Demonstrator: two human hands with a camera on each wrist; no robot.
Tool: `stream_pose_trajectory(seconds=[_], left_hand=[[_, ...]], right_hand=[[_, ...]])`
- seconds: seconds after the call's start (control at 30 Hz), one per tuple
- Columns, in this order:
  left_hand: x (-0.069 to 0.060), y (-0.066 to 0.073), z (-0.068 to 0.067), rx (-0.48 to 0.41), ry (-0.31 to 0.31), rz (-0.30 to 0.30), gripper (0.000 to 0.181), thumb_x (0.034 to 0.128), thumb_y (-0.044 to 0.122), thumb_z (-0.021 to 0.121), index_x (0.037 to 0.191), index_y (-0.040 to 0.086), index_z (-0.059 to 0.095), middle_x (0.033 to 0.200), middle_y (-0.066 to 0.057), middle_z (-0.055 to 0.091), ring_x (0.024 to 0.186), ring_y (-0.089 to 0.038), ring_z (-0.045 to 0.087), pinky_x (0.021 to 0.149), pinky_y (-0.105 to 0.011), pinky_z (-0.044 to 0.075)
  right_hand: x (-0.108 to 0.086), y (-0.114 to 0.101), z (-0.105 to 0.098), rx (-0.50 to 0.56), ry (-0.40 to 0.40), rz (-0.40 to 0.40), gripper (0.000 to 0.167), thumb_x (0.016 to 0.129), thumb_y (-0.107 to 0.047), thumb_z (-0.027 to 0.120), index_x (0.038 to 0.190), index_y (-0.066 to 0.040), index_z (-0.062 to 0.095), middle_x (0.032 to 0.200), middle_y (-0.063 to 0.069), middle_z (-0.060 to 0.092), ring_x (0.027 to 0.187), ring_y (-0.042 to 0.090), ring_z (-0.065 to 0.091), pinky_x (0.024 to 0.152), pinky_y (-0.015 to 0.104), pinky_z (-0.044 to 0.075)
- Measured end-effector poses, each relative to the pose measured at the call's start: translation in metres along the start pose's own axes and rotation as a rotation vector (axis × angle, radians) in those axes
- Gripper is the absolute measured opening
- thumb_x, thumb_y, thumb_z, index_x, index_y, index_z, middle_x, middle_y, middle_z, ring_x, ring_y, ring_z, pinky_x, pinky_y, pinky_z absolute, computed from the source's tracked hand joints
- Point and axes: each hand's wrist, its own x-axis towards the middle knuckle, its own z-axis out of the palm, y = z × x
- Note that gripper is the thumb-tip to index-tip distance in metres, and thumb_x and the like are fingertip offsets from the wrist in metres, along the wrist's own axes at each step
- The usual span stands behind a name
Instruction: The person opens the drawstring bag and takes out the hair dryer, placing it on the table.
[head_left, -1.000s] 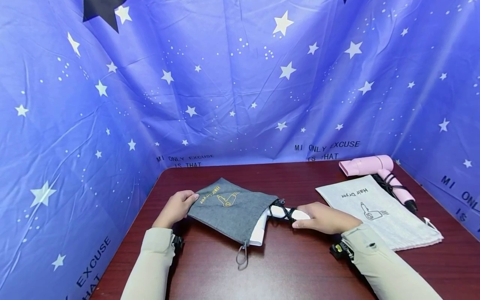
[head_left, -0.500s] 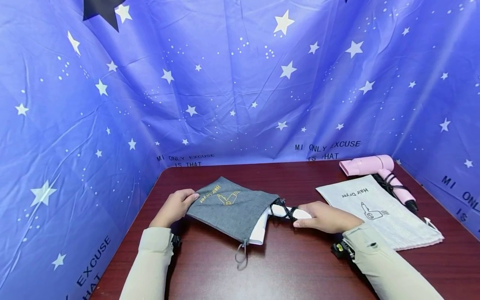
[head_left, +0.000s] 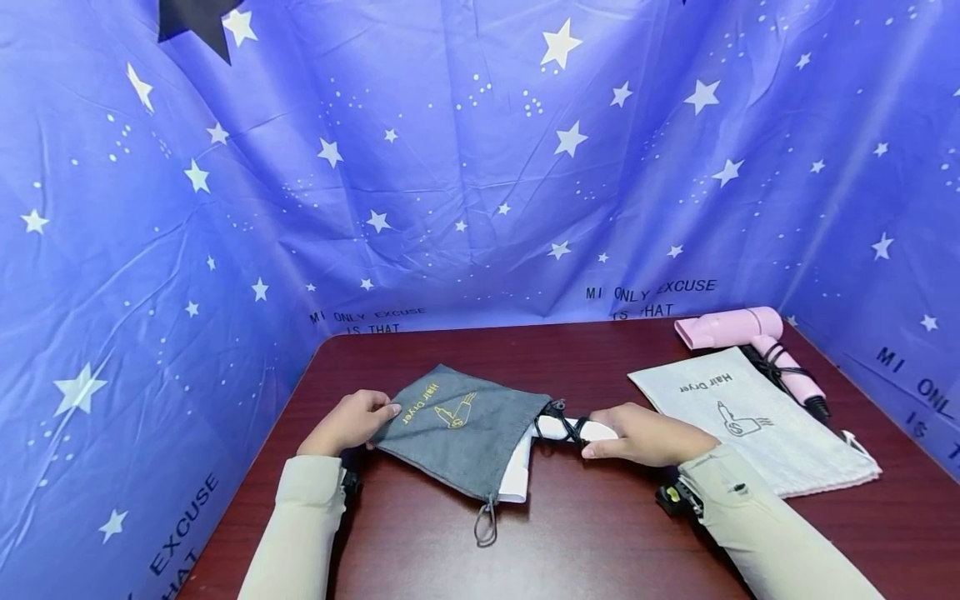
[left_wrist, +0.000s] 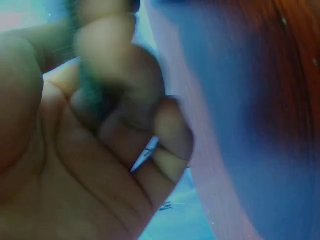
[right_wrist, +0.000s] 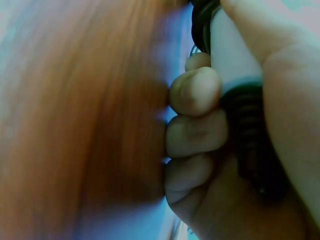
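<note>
A grey drawstring bag (head_left: pixel 480 442) with yellow "Hair Dryer" lettering lies slanted between the hands in the head view. My left hand (head_left: pixel 351 423) pinches its closed left corner; the left wrist view shows those fingers curled, though blurred. Out of the bag's mouth sticks a white hair dryer (head_left: pixel 515 475), its body mostly hidden inside the cloth. My right hand (head_left: pixel 651 435) grips the end of the dryer's handle, which has black cord (head_left: pixel 573 430) wound around it. In the right wrist view the fingers (right_wrist: pixel 195 132) curl round the white handle and its black cord sleeve (right_wrist: pixel 250 135).
To the right lies a flat white drawstring bag (head_left: pixel 750 442), also marked "Hair Dryer". Behind it rests a pink hair dryer (head_left: pixel 731 327) with its black cord wrapped round the handle. A blue star-printed curtain (head_left: pixel 465 167) encloses the dark red table (head_left: pixel 585 542).
The grey bag and white dryer have dipped slightly toward the table. Both hands keep their holds, and the head view has shifted a little.
</note>
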Motion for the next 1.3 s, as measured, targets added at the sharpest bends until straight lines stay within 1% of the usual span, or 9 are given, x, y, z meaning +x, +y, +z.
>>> stream_pose_trajectory(seconds=[0.17,0.33,0.43,0.57,0.67,0.8,1.0,1.17,1.3], left_hand=[[0.005,0.009,0.006,0.014,0.041,-0.039,0.031,0.1025,0.036,0.062,0.102,0.008,0.075,0.091,-0.001,0.071,0.084,-0.016,0.061,0.08,-0.039,0.051],[0.015,0.021,0.01,-0.013,0.011,-0.127,0.042,0.1018,0.04,0.061,0.113,0.001,0.072,0.101,-0.008,0.073,0.095,-0.023,0.066,0.086,-0.045,0.054],[0.029,0.029,0.009,0.016,-0.018,-0.145,0.044,0.1029,0.042,0.058,0.107,0.001,0.072,0.1,-0.008,0.07,0.093,-0.023,0.064,0.084,-0.044,0.053],[0.049,0.036,0.007,-0.036,-0.06,-0.179,0.049,0.1053,0.045,0.052,0.095,-0.001,0.068,0.087,-0.006,0.059,0.08,-0.02,0.053,0.075,-0.039,0.048],[0.061,0.037,0.01,-0.086,-0.061,-0.204,0.047,0.1065,0.041,0.052,0.083,0.001,0.061,0.077,-0.004,0.049,0.07,-0.018,0.045,0.067,-0.034,0.043],[0.071,0.036,0.018,-0.067,-0.023,-0.206,0.039,0.109,0.031,0.05,0.077,0.009,0.047,0.073,-0.002,0.041,0.067,-0.018,0.041,0.067,-0.033,0.04],[0.074,0.037,0.027,-0.038,0.034,-0.183,0.023,0.112,0.019,0.038,0.105,0.0,0.048,0.082,-0.009,0.045,0.075,-0.024,0.048,0.073,-0.038,0.044],[0.073,0.04,0.032,0.032,0.082,-0.168,0.028,0.1117,0.018,0.037,0.126,-0.006,0.044,0.083,-0.014,0.056,0.072,-0.025,0.055,0.066,-0.039,0.046],[0.071,0.042,0.035,0.055,0.112,-0.183,0.032,0.1119,0.02,0.038,0.13,-0.006,0.042,0.084,-0.019,0.062,0.073,-0.028,0.06,0.067,-0.042,0.047]], right_hand=[[0.0,-0.003,-0.001,-0.014,0.008,-0.002,0.025,0.098,-0.052,0.066,0.087,-0.032,0.057,0.073,-0.021,0.047,0.073,0.0,0.051,0.071,0.024,0.046],[0.002,-0.006,-0.002,-0.04,0.014,-0.006,0.028,0.098,-0.053,0.066,0.085,-0.03,0.055,0.071,-0.02,0.042,0.071,0.0,0.049,0.071,0.024,0.044],[0.003,-0.007,-0.003,-0.064,0.027,-0.017,0.03,0.097,-0.054,0.066,0.085,-0.03,0.054,0.07,-0.019,0.04,0.069,0.0,0.048,0.07,0.024,0.044],[0.003,-0.006,-0.003,-0.08,0.035,-0.027,0.029,0.097,-0.052,0.067,0.084,-0.03,0.053,0.07,-0.02,0.039,0.068,-0.001,0.047,0.069,0.023,0.044],[0.003,-0.006,-0.002,-0.076,0.038,-0.035,0.028,0.097,-0.052,0.067,0.084,-0.03,0.054,0.07,-0.02,0.041,0.068,-0.001,0.048,0.069,0.023,0.044],[0.004,-0.006,0.001,-0.073,0.043,-0.041,0.029,0.097,-0.054,0.066,0.085,-0.031,0.054,0.07,-0.021,0.042,0.068,-0.001,0.048,0.069,0.023,0.045],[0.003,-0.01,0.001,-0.076,0.048,-0.023,0.032,0.097,-0.056,0.066,0.083,-0.03,0.053,0.069,-0.02,0.039,0.067,0.0,0.047,0.068,0.023,0.043],[0.002,-0.013,-0.001,-0.081,0.049,0.012,0.031,0.097,-0.055,0.066,0.084,-0.03,0.055,0.069,-0.02,0.041,0.068,0.0,0.048,0.068,0.024,0.044],[0.001,-0.013,0.0,-0.077,0.05,0.012,0.03,0.097,-0.054,0.066,0.084,-0.029,0.056,0.069,-0.019,0.043,0.068,0.001,0.049,0.068,0.025,0.045]])
